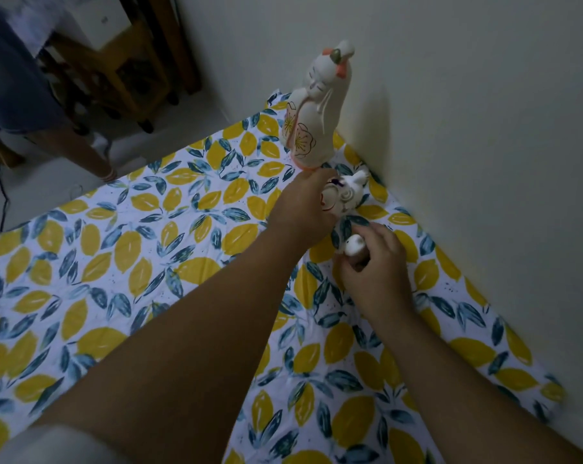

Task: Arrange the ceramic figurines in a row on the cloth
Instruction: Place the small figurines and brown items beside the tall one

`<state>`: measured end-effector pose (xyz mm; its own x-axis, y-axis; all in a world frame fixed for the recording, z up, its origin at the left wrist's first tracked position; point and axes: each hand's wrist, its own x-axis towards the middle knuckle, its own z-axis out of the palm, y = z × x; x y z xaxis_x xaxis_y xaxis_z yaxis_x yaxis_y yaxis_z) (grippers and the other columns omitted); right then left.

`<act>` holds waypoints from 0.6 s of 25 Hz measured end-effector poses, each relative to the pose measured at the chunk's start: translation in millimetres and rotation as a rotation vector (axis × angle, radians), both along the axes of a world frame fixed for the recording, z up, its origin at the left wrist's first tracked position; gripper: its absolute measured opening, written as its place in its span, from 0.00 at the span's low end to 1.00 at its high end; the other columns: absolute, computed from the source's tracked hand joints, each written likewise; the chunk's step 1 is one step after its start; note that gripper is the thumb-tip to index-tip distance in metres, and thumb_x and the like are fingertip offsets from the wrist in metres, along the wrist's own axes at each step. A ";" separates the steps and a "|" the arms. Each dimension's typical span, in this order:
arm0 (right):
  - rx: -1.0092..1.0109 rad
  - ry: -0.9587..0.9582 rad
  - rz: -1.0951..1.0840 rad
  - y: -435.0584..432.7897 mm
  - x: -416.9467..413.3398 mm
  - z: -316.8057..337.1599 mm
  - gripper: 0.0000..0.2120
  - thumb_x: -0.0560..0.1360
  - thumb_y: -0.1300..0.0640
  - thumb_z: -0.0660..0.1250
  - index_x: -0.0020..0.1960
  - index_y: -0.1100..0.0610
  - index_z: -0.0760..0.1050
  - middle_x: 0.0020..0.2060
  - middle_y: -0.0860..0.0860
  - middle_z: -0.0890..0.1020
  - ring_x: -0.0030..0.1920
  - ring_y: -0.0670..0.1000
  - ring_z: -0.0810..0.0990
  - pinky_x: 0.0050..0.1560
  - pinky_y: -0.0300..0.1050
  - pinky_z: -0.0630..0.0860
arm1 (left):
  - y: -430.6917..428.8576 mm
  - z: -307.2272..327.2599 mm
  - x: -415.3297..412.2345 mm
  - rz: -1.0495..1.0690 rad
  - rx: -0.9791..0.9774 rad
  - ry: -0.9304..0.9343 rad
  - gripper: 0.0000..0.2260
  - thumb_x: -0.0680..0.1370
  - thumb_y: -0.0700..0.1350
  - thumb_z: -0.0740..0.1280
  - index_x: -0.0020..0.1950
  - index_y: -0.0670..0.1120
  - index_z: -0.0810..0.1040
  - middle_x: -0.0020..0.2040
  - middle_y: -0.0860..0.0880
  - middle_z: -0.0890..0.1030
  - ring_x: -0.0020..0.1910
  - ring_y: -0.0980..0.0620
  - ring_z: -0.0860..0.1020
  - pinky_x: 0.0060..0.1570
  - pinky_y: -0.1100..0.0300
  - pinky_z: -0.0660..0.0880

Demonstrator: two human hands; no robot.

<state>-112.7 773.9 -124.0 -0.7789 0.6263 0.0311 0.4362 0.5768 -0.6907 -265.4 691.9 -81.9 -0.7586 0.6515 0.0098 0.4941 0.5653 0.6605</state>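
Observation:
A tall white ceramic figurine (317,105) with flower drawings and an orange base stands upright at the far end of the lemon-print cloth (122,256), close to the wall. Just in front of it sits a smaller white animal-like figurine (350,195); my left hand (300,212) is closed on its left side and hides part of it. Nearer to me, my right hand (374,266) grips a small white figurine (353,246), of which only the rounded top shows between the fingers. The three pieces lie roughly in a line along the wall.
A pale wall (467,162) borders the cloth on the right. Beyond the cloth's far left edge are a bare floor, wooden furniture legs (142,78), a dark cable (2,199), and a person's leg (72,145).

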 end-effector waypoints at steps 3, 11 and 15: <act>0.217 -0.125 0.109 -10.5 6.6 15.9 0.29 0.73 0.45 0.70 0.73 0.50 0.71 0.75 0.52 0.71 0.76 0.58 0.65 0.70 0.61 0.69 | -29.6 13.1 18.5 0.068 -0.074 0.062 0.32 0.73 0.50 0.74 0.75 0.44 0.69 0.72 0.42 0.73 0.70 0.42 0.70 0.66 0.46 0.72; 0.376 -0.211 0.524 -126.6 29.0 56.6 0.31 0.78 0.40 0.63 0.78 0.47 0.63 0.80 0.50 0.64 0.81 0.55 0.55 0.80 0.60 0.46 | -227.2 44.0 101.8 0.285 -0.333 0.131 0.31 0.81 0.57 0.62 0.80 0.46 0.58 0.79 0.45 0.62 0.79 0.44 0.56 0.77 0.44 0.54; 0.402 -0.223 0.722 -202.0 34.7 63.6 0.34 0.76 0.43 0.63 0.80 0.46 0.60 0.80 0.51 0.62 0.81 0.57 0.55 0.79 0.63 0.48 | -308.2 42.6 141.5 0.353 -0.374 0.105 0.32 0.80 0.58 0.62 0.81 0.48 0.56 0.81 0.46 0.59 0.80 0.45 0.54 0.77 0.42 0.52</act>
